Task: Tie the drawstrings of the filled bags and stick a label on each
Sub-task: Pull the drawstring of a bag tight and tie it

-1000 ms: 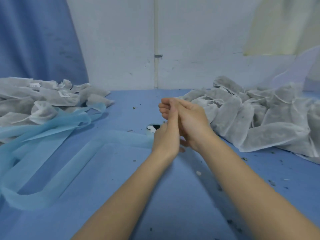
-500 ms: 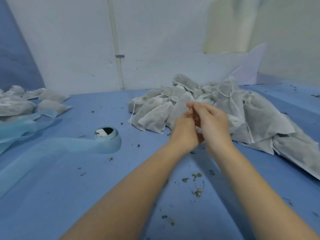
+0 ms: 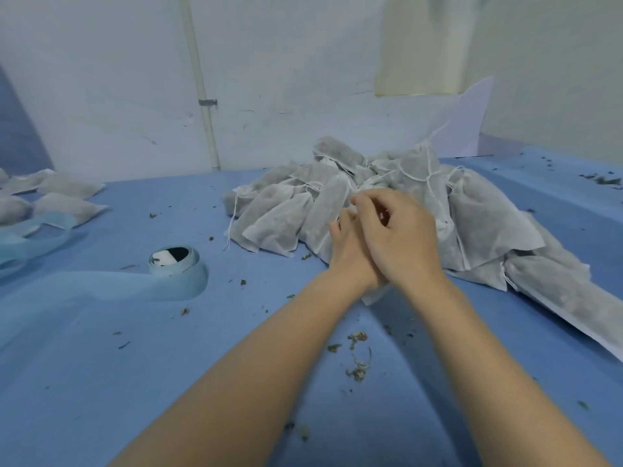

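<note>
Left hand [image 3: 350, 251] and right hand [image 3: 401, 241], fingers curled, grasp unclear, meet at bag pile [image 3: 472, 224], one o'clock; pull drawstrings evenly.

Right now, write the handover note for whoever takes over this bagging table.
Left hand and right hand: together at the near edge of the big heap of grey-white non-woven drawstring bags, right over left. Whether the fingers grip a string or a bag is hidden.
Roll of pale blue label backing tape: on the blue table, left of the hands, its tail trailing off left.
Smaller group of grey bags: far left; labels not visible from here.
Done: cannot tell from the bags.
Left: loose strings show in the big heap, so tie and label those.
</note>
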Tool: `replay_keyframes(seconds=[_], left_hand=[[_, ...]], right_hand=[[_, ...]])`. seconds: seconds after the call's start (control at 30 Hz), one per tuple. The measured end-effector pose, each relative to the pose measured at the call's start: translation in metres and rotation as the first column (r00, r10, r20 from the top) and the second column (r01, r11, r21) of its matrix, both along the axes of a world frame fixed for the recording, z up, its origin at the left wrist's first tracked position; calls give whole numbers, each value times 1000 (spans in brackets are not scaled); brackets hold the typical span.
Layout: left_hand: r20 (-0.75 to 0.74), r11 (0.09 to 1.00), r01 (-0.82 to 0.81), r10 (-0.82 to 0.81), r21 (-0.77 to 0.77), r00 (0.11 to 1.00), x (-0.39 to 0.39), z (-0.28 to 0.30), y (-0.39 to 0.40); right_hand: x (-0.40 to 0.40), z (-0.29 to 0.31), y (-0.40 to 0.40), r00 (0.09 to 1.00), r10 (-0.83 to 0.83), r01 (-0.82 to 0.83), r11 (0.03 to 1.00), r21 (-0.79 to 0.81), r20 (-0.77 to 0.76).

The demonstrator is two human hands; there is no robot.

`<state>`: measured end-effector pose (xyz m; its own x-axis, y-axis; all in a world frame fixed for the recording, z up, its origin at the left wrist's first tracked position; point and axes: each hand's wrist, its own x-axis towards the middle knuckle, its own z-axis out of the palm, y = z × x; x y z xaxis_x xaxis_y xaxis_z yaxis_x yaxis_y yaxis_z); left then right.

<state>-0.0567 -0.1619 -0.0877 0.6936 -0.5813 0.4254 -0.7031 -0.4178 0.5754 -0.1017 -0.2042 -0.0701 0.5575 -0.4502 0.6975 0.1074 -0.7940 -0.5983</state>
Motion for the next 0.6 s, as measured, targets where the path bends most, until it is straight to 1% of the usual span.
replay_keyframes(seconds=[0.07,0.1,0.13,0.2,0.23,0.3,0.33,0.4,0.5,0.6], left_hand=[[86,999,17,-14,-37,996,-4,5,11],[87,997,72,-70,-25,994,-4,7,18],[75,992,125,-124,2,989,-4,9,26],[60,985,141,-147,105,987,-2,12,47],[65,985,104,-114,141,991,-1,12,58],[108,988,5,-21,151,994,2,11,80],[137,987,-49,28,150,990,2,11,92],[169,984,-120,96,134,981,4,10,114],[159,972,-197,176,128,971,8,6,142],[134,963,-216,195,163,971,8,5,160]], right_hand=[[-1,-1,-2,1000,12,-12,999,-47,-9],[-2,-2,-3,1000,21,-21,998,-51,-12],[-3,-3,-3,999,26,-28,998,-55,-27],[-5,-5,-2,995,47,-52,998,-42,-93],[-6,-6,0,989,69,-71,997,-16,-131],[-5,-10,5,972,117,-111,993,40,-205],[-5,-12,9,961,137,-128,990,50,-242],[-3,-16,17,941,150,-152,988,17,-304],[1,-19,29,937,142,-162,986,-37,-319],[5,-21,41,935,178,-204,978,-53,-307]])
